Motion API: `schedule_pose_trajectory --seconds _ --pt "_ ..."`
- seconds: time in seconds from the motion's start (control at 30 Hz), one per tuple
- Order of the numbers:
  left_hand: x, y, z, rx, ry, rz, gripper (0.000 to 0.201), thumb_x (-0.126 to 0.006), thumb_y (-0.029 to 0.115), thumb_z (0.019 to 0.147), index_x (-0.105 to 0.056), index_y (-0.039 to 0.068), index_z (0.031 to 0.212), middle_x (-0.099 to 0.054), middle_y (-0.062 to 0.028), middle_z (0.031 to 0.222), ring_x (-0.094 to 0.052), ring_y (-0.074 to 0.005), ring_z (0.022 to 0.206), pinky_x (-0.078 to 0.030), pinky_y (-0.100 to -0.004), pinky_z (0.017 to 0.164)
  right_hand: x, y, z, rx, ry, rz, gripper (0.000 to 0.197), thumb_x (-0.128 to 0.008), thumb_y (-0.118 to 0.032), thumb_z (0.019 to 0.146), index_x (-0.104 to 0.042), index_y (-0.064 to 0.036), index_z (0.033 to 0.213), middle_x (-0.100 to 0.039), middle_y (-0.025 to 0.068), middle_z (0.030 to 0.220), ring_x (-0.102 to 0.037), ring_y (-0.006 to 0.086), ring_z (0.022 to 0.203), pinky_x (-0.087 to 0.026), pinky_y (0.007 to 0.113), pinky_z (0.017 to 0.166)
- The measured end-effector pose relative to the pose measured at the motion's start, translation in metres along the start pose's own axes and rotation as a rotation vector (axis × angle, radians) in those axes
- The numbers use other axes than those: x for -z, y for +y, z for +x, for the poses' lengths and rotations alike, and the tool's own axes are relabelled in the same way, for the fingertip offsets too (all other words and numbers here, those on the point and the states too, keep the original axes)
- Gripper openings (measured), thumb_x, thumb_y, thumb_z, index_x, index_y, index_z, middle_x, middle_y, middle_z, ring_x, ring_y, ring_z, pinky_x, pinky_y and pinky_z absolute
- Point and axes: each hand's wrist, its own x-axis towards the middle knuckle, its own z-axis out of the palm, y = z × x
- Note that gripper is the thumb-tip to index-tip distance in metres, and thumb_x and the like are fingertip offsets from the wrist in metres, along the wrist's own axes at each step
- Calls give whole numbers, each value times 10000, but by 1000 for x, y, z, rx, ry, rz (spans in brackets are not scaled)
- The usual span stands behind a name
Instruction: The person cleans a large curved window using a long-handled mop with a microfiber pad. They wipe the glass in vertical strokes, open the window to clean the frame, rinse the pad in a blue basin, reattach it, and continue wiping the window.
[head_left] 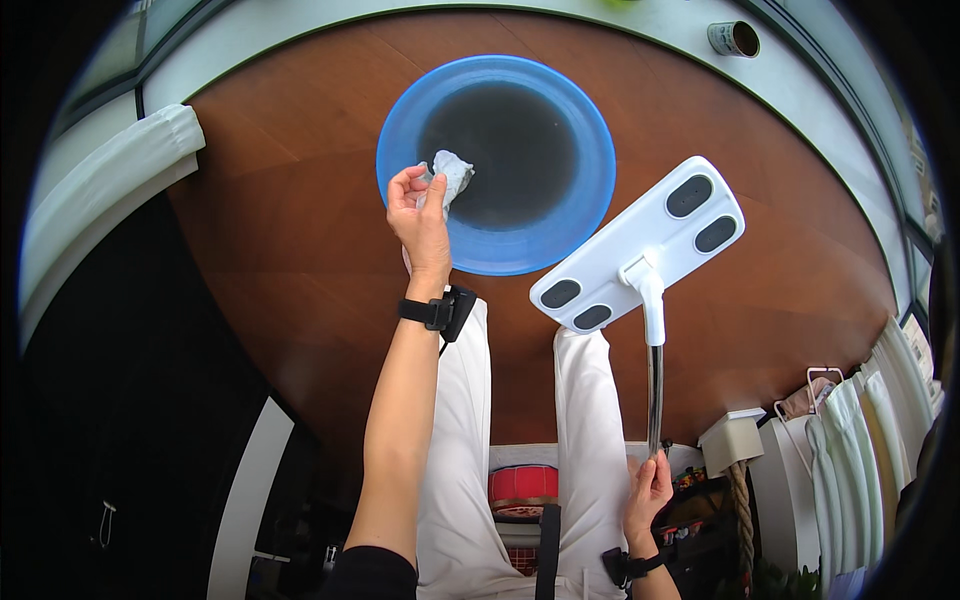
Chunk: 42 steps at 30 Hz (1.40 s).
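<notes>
Nearest, low in view: round red seat or cushion [522, 484] between legs in white trousers [455, 420]. Right hand [648, 490] beside the right thigh, fingers closed about the lower end of a shiny metal pole [655, 395]. Dark band [630, 567] on that wrist. Further right, light garments [850, 450] hang in a row, pink hangers among them.

Pole runs away from the hand, up to a white flat head [640, 235]: long, rounded corners, tilted, its right end farther off. Four dark oval pads [689, 196] on the face in view, two toward each end. Near left end lies just by the right knee in view.

Left hand [420, 210] reaches further out, black strap and box at its wrist. Grip pinched, thumb and fingers, on a crumpled pale cloth [454, 175]. Cloth shows over the left side of a round blue basin [398, 130]; contact with the dark water [510, 150] inside: cannot tell.

Basin stands on a brown wooden surface [300, 230]. Farthest: pale ledge [640, 25], open-ended can [720, 38] upon it, right side.
</notes>
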Motion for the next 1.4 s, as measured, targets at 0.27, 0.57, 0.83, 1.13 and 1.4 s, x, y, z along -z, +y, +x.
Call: schedule_pose_trajectory --seconds 0.27,0.57,0.83,1.13,1.4 --pt "-46 -86 -35 232 -862 422 338 -609 -43 810 -660 18 1138 -686 -45 1144 -624 -191 987 -465 -346 946 -8 7 10 65 28 -24 282 -553 -244 1033 -602 29 1090 -479 -39 838 -406 64 730 -336 207 655" --pt "-43 -142 2 -777 -590 1106 366 -694 43 800 -631 97 1156 -512 -115 1283 -464 -342 1195 -423 -461 967 -18 8 31 29 155 7 308 -504 -253 1056 -603 7 1188 -442 -53 731 -348 27 624 -244 203 548" --pt "-37 -154 8 -328 -492 1474 791 -779 55 706 -441 173 1411 -340 -144 1436 -379 -418 1253 -400 -605 952 -28 -7 34 -14 167 11 311 -500 -247 1056 -604 4 1207 -429 -60 700 -336 25 605 -237 203 546" --pt "-28 -157 19 -363 -516 1232 422 -671 120 815 -595 93 1229 -665 -154 1065 -486 -377 1195 -463 -510 906 -24 -6 34 -13 117 20 273 -554 -243 1034 -610 -7 1159 -479 -58 755 -381 29 638 -256 191 556" --pt "-22 -147 22 -620 -555 1328 827 -733 -34 679 -457 154 1435 -463 -125 1364 -490 -368 1150 -502 -447 889 -30 -9 34 -48 125 36 272 -543 -247 1040 -605 -13 1162 -475 -54 739 -376 29 631 -262 189 544"
